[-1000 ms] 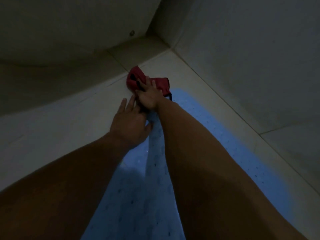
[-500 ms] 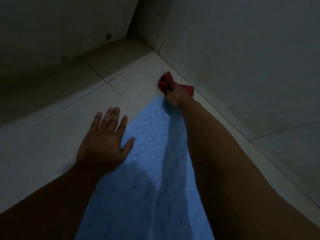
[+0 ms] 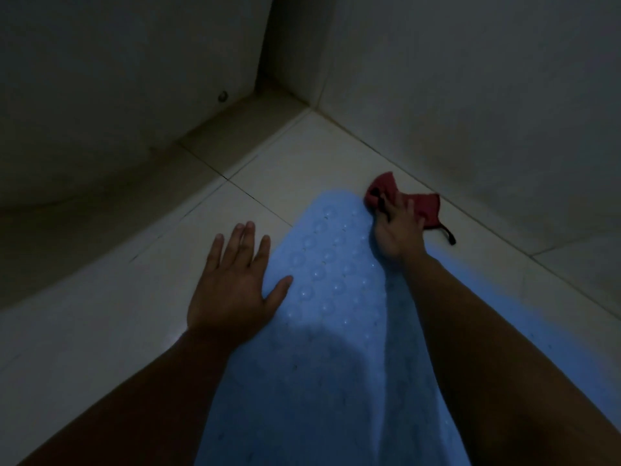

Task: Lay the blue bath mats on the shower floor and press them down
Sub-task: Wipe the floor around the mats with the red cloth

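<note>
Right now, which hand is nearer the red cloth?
The right hand: its fingers rest on the red cloth at the mat's far corner. The left hand lies flat on the mat's opposite edge, apart from the cloth.

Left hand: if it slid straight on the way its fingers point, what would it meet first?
Bare floor tile, then likely the dark raised curb below the wall. The left hand points up-frame, left of the blue mat; depth is unclear.
</note>
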Tool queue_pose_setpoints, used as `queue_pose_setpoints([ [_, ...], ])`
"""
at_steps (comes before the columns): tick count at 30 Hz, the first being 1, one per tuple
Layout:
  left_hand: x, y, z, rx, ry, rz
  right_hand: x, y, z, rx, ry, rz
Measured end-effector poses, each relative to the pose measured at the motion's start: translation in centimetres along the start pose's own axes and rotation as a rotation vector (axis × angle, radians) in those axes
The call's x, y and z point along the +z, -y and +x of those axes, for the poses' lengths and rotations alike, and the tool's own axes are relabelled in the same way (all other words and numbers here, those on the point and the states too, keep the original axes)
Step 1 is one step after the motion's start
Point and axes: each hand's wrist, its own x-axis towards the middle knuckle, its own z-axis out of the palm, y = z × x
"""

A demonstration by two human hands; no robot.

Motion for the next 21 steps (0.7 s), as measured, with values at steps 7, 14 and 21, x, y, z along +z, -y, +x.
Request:
queue_pose_setpoints([
  [7,-1.8,-1.9,-0.2,0.053,-0.051,0.130,-1.4,-17.7,-6.0,0.251,-0.106,0.072],
  [14,-1.8,2.7,-1.8,0.010,0.087,0.171,2.7,-16.3,-7.9,0.284,0.095,0.031],
  [21,0.2,-7.7,-3.4,0.288,-0.093,0.113,2.7,-16.5,-8.8,0.259,0.127,0.038],
])
